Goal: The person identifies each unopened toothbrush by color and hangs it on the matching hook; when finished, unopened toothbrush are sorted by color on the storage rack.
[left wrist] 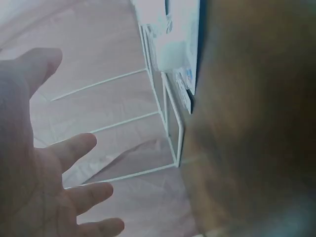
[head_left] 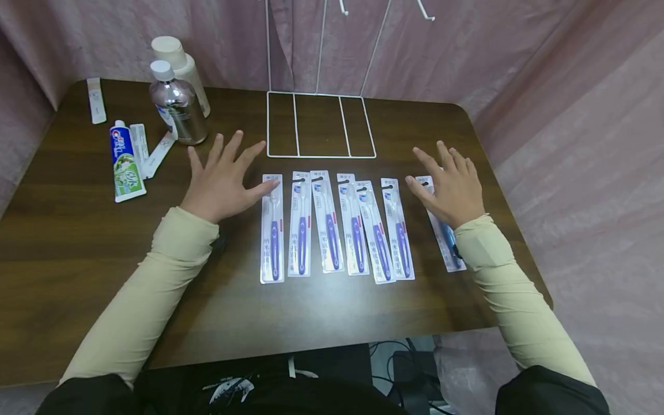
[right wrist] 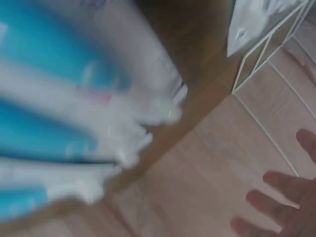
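Note:
Purple toothbrushes in blister packs [head_left: 299, 230] lie in a row across the middle of the table. My left hand [head_left: 223, 181], fingers spread, is left of the row, its thumb overlapping the top of the leftmost pack [head_left: 272, 253]. On the right, my right hand [head_left: 451, 187] has its fingers stretched out and partly covers blue toothbrush packs [head_left: 447, 245]. Seen from the right wrist, several of these blue packs [right wrist: 44, 94] loom large and blurred, with the right hand's fingers [right wrist: 286, 187] apart from them. Neither hand holds anything.
A white wire rack [head_left: 321, 157] with hooks stands at the back. Toward the back left are a toothpaste tube [head_left: 127, 164], a silvery bottle [head_left: 181, 109], a white bottle [head_left: 193, 75] and several narrow white packets [head_left: 96, 101]. Pink curtain [head_left: 207, 34] hangs behind the table.

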The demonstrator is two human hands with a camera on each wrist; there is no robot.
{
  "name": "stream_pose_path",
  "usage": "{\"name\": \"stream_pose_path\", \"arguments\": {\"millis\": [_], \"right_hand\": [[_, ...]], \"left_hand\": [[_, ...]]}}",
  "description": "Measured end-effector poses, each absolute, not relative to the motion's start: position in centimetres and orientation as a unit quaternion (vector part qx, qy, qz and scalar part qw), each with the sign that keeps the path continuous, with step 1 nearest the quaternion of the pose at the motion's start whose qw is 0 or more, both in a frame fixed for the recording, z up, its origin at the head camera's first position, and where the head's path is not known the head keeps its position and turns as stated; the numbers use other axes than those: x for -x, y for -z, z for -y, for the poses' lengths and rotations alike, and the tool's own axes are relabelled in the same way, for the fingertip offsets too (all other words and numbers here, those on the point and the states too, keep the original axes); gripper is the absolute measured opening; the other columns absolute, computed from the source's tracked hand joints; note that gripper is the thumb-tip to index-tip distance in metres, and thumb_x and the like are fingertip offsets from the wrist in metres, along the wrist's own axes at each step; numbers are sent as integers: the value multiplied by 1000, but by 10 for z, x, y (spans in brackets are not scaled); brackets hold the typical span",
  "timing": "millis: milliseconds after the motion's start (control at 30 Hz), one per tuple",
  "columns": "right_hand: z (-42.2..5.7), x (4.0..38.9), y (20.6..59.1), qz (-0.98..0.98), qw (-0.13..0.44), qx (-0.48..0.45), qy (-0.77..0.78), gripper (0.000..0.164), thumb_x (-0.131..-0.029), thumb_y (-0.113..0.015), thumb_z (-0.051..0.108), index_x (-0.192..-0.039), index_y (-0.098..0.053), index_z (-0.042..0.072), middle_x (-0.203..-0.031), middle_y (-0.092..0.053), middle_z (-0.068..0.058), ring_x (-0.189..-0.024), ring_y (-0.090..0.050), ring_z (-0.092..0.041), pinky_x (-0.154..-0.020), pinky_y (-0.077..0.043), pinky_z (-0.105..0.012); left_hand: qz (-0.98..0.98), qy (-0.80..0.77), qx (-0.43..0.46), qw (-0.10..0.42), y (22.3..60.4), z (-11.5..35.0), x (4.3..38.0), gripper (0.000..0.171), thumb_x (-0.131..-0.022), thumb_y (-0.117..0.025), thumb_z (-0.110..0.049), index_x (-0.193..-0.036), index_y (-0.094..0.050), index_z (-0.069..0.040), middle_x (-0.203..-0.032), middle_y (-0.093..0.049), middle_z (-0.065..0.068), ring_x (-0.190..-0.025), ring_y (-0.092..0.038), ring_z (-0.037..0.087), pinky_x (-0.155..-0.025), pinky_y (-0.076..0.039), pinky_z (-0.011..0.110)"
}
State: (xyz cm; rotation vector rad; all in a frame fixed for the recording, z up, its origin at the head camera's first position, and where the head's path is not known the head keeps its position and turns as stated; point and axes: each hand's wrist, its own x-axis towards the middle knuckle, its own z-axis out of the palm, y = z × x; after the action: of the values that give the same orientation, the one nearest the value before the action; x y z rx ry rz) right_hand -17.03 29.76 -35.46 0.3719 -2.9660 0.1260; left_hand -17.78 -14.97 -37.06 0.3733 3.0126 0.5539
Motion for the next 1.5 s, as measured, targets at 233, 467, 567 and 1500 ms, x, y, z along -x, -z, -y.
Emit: {"name": "stream_pose_path", "arguments": {"millis": [233,467,567,1500], "right_hand": [[-300,176,361,985,57,-126,-99,48,-105,-63,40,-146,-63,15,-147,-56,-25,-119,-50,-51,-96,-42,-68],[-348,192,369,986,-1,-81,-148,41,-104,-67,27,-139,-67,7,-136,-57,-33,-118,-48,-53,-97,-40,-70],[-375,203,379,982,-11,-79,-169,42,-103,-67,23,-139,-65,2,-118,-58,-31,-108,-49,-47,-88,-43,-62],[-458,194,406,946,-48,18,-321,55,-101,-74,38,-143,-64,4,-108,-68,-17,-88,-60,-26,-70,-56,-27]], "left_hand": [[-940,-307,-124,79,379,148,226,88,-99,-54,-70,-166,-34,-17,-171,-27,21,-157,-22,45,-121,-3,75],[-872,-479,-73,70,409,154,246,65,-104,-60,-53,-149,-54,-7,-152,-53,18,-139,-48,36,-114,-40,53],[-862,-502,-46,50,423,158,246,58,-104,-63,-47,-144,-58,-6,-143,-58,18,-127,-52,33,-105,-43,47],[-902,-409,-116,-79,452,156,277,37,-90,-86,-25,-118,-80,-1,-124,-74,18,-124,-63,36,-122,-27,54]]}}
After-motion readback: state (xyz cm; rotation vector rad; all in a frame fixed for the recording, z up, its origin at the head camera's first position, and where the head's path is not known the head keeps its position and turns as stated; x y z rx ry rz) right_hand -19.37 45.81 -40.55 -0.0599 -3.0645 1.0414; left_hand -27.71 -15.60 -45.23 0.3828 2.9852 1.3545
